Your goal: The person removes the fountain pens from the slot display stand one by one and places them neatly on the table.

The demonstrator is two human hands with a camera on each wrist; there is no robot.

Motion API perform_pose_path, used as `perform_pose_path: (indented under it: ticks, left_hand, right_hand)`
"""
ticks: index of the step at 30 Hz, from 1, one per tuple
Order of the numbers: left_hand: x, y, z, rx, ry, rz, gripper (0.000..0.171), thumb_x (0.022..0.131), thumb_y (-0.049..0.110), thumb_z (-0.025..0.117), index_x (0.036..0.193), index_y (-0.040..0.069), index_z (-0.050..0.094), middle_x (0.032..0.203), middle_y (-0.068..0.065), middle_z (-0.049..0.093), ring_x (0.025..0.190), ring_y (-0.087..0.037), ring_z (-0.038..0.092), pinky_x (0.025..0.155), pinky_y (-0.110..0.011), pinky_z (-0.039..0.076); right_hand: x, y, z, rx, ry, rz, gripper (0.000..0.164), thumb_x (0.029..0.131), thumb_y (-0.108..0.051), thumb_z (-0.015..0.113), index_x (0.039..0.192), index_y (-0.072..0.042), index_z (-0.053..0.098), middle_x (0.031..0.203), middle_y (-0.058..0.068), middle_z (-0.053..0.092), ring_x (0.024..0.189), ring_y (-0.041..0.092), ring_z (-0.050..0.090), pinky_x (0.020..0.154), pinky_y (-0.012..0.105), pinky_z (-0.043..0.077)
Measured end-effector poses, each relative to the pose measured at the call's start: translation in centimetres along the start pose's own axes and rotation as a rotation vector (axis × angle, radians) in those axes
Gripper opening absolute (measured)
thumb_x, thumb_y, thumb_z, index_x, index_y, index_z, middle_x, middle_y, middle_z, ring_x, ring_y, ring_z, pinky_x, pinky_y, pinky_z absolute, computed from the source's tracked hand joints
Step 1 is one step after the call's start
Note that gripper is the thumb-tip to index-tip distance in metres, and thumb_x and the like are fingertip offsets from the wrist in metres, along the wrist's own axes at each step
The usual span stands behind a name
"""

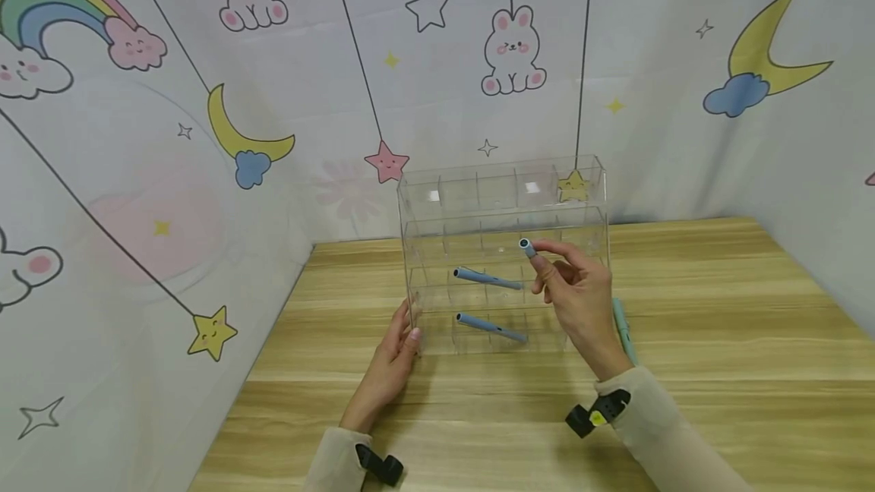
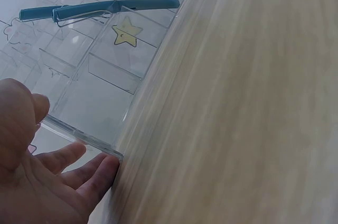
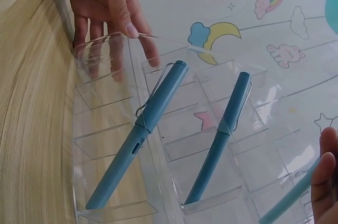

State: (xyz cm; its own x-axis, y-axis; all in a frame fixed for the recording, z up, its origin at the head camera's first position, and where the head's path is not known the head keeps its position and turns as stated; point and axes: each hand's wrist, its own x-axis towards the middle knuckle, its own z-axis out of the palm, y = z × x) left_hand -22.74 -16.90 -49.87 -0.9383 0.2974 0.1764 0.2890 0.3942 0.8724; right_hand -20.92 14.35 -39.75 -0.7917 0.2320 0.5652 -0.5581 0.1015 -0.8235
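Note:
A clear acrylic rack (image 1: 495,230) with several tiers of small compartments stands on the table. My right hand (image 1: 579,283) pinches a blue pen between thumb and fingers in front of the rack; in the right wrist view the held pen (image 3: 288,197) slants down from the fingertips. Two blue capped pens lie slanted across the lower tiers, one pen (image 1: 487,278) above the other pen (image 1: 491,327). At the rack's left side, my left hand (image 1: 391,359) rests against the wall, fingers spread and straight on the outside, thumb at the front edge.
A mint-green pen (image 1: 623,331) lies on the wooden table (image 1: 718,310) just right of the rack. Behind rises a white cloth backdrop (image 1: 465,120) printed with rabbits, stars and moons. Black wrist cameras sit on both sleeves, the right camera (image 1: 598,412) near the table's front.

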Motion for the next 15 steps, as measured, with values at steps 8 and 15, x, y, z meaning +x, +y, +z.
perform_pose_path:
  ticks: [8, 15]
  left_hand:
    - [0.0, -0.02, -0.03, -0.008, -0.002, -0.003, 0.063, 0.118, 0.024, 0.044, 0.173, 0.014, 0.017, 0.17, -0.028, 0.039, 0.151, -0.049, 0.049, 0.119, -0.062, 0.044]
    - [0.0, -0.01, -0.04, 0.0, 0.005, -0.007, 0.062, 0.118, 0.024, 0.044, 0.173, 0.015, 0.018, 0.169, -0.028, 0.04, 0.151, -0.05, 0.049, 0.118, -0.063, 0.045]
  right_hand:
    - [0.03, -0.45, 0.02, 0.032, 0.01, -0.023, 0.02, 0.1, 0.002, 0.072, 0.119, 0.004, 0.077, 0.072, -0.008, 0.072, 0.051, 0.006, 0.063, 0.046, 0.019, 0.045]
    - [0.11, -0.8, -0.21, 0.064, 0.026, -0.017, 0.02, 0.099, 0.002, 0.073, 0.118, 0.005, 0.077, 0.071, 0.0, 0.072, 0.052, 0.007, 0.065, 0.047, 0.02, 0.047]
